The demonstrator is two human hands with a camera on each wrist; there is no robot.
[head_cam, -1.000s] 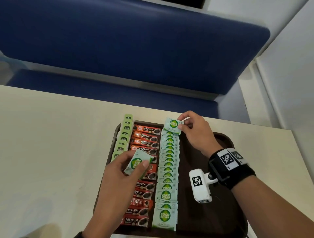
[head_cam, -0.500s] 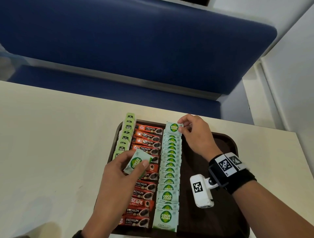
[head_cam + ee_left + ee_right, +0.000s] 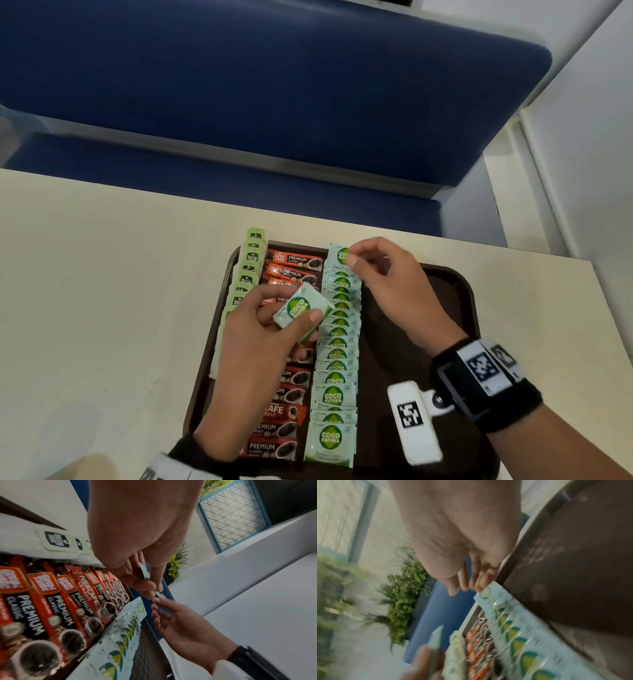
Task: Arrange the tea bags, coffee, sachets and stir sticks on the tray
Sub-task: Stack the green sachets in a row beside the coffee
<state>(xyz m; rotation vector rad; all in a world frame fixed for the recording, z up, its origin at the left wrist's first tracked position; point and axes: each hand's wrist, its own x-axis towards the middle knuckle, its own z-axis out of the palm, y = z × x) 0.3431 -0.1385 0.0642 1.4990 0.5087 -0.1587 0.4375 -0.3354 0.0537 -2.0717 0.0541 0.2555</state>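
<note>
On the brown tray (image 3: 445, 308) lie a column of green tea bags (image 3: 251, 260), a column of red coffee sticks (image 3: 294, 260) and an overlapping column of green-and-white sugar sachets (image 3: 337, 342). My left hand (image 3: 291, 313) pinches a small stack of the same sachets (image 3: 299, 306) above the coffee sticks; the left wrist view shows the stack (image 3: 145, 574) edge-on between thumb and fingers. My right hand (image 3: 354, 257) hovers at the far end of the sachet column, fingers relaxed and holding nothing, beside the top sachet (image 3: 339, 255). No stir sticks are in view.
The tray's right half (image 3: 573, 561) is bare brown surface. The tray sits on a cream table (image 3: 102, 308), near its far edge. A blue bench seat (image 3: 239, 102) stands beyond, with a white wall (image 3: 582, 171) to the right.
My right hand has laid its sachet down at the far end of the column and let go. The left hand has shifted a little right with its stack.
</note>
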